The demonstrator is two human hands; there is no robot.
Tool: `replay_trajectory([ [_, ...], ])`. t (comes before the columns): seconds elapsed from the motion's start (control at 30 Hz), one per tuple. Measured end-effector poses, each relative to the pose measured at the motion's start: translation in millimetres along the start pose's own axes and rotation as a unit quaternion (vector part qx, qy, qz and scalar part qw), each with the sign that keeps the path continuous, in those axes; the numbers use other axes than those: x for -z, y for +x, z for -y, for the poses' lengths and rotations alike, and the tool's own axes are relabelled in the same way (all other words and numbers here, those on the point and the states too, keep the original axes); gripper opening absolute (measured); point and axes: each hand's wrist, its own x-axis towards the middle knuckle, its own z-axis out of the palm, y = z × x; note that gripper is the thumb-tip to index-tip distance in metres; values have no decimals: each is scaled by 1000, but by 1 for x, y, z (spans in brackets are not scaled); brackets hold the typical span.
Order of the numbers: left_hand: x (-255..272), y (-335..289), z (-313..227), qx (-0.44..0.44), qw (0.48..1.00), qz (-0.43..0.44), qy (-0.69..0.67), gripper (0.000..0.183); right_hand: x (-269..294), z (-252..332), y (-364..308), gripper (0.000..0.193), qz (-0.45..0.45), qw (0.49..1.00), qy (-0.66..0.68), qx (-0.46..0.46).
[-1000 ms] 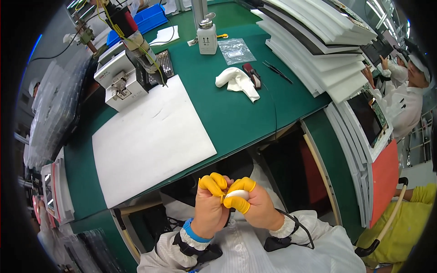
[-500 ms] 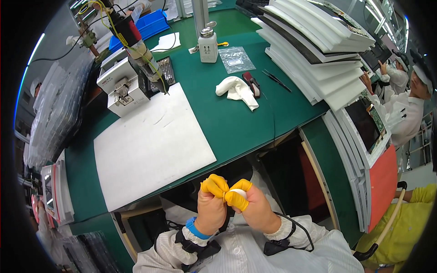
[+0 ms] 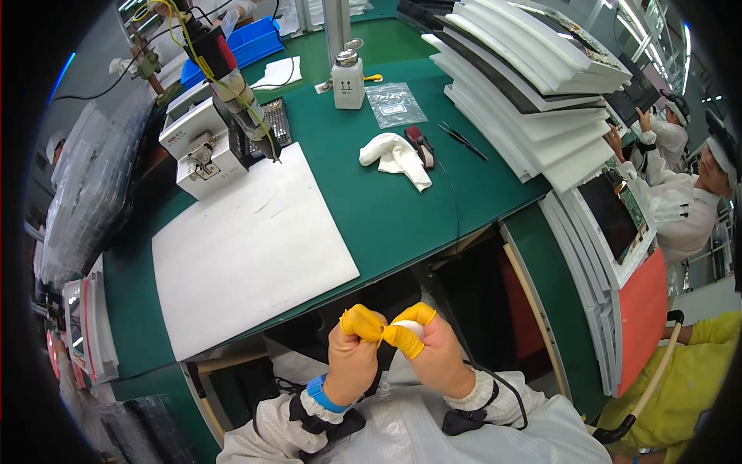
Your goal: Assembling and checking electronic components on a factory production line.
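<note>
My left hand (image 3: 354, 356) and my right hand (image 3: 440, 352) meet just off the table's front edge, yellow finger cots covering their fingertips. Thumb and fingers of the left are pinched together against the right hand's fingertips; whatever is in that pinch is too small to make out. A smooth, rounded white thing (image 3: 415, 328) shows between the right thumb and curled fingers, mostly covered by them. A blue band (image 3: 325, 394) circles my left wrist. Beyond the hands, a blank white sheet (image 3: 255, 255) lies on the green table (image 3: 402, 232).
At the back stand a white pump bottle (image 3: 348, 83) and a clear bag (image 3: 396, 105). A white cloth glove (image 3: 396, 160), a dark red-handled tool (image 3: 420, 145) and tweezers (image 3: 462, 141) lie right of centre. Foam-layered panels (image 3: 533, 100) rise at right, a white boxy device (image 3: 202, 147) at left.
The whole view has shifted slightly. My left hand has turned and drawn a little to the left, its fingertips still against the right hand's. The white thing stays in the right hand.
</note>
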Motion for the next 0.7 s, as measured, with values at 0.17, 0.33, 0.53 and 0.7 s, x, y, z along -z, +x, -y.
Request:
replay_trajectory([
  [0.17,5,0,-6,43,993,69,-86,18,3,-2,-1,22,21,997,70,6],
  [0.33,3,-1,-6,68,991,59,-103,19,6,3,-1,20,65,981,166,-80],
  [0.53,5,-1,-5,67,992,57,-93,22,9,-5,-3,20,45,982,153,-102],
  [0.7,2,-8,-3,50,995,70,-58,23,4,5,-7,21,28,993,103,-58],
])
